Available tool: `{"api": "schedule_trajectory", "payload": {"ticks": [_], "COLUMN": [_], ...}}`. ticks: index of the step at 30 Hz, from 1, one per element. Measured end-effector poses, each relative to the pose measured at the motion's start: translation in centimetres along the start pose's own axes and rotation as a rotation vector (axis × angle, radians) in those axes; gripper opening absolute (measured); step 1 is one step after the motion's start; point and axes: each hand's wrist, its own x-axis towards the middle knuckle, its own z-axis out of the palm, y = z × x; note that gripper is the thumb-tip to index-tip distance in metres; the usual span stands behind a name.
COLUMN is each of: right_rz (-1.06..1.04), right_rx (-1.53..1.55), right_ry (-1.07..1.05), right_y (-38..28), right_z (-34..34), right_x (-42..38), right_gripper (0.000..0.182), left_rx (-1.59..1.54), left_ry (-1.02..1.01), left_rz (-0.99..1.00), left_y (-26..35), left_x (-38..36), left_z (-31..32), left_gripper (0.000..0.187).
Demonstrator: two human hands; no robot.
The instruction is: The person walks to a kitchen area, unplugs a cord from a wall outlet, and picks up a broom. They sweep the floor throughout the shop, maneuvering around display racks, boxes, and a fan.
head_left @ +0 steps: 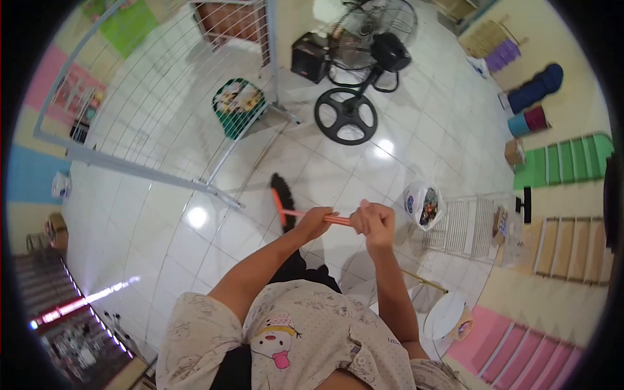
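Note:
An orange broom (279,201) with dark bristles rests its head on the white tiled floor, in front of me and slightly left. Its orange handle runs right from the head through both of my hands. My left hand (314,223) is wrapped round the handle nearer the broom head. Farther right, my right hand (374,221) is closed round the upper part of the handle. A white bag (424,205) with mixed contents stands on the floor to the right of my right hand.
A wire grid rack (149,172) stands at the left, with a green basket (231,127) behind it. Ahead are a black fan base (346,117) and a black box (310,58). A white wire shelf (461,226) and a round white stool-like object (446,316) are at the right.

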Motion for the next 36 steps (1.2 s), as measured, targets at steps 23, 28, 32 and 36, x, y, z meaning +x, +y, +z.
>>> {"api": "schedule_trajectory", "payload": {"ticks": [23,28,32,36], "right_rz": [0.502,0.897,1.059,1.049], "right_rx": [0.234,0.191,0.018,0.0], "right_ry": [-0.999,-1.039,-1.198,-1.455], "right_y": [9.5,14.9,20.8,21.9], "right_z": [30.7,34.3,34.8,35.6], "right_x": [2.6,1.2,-4.2,-8.8], "right_gripper": [0.046,0.049,0.049,0.047], "left_rx": [0.343,0.003,-0.272,-0.349], "left_ry": [0.815,0.701,0.878,1.208], "left_rz": [-0.976,-1.352,-1.524,-1.661], "left_y": [-2.1,-1.7,1.6,1.9], "left_x": [-27.9,-30.5,-32.8,-34.8], "left_z": [-16.5,-9.9,-3.9,-1.1], "left_gripper": [0.03,0.046,0.044,0.035]}}
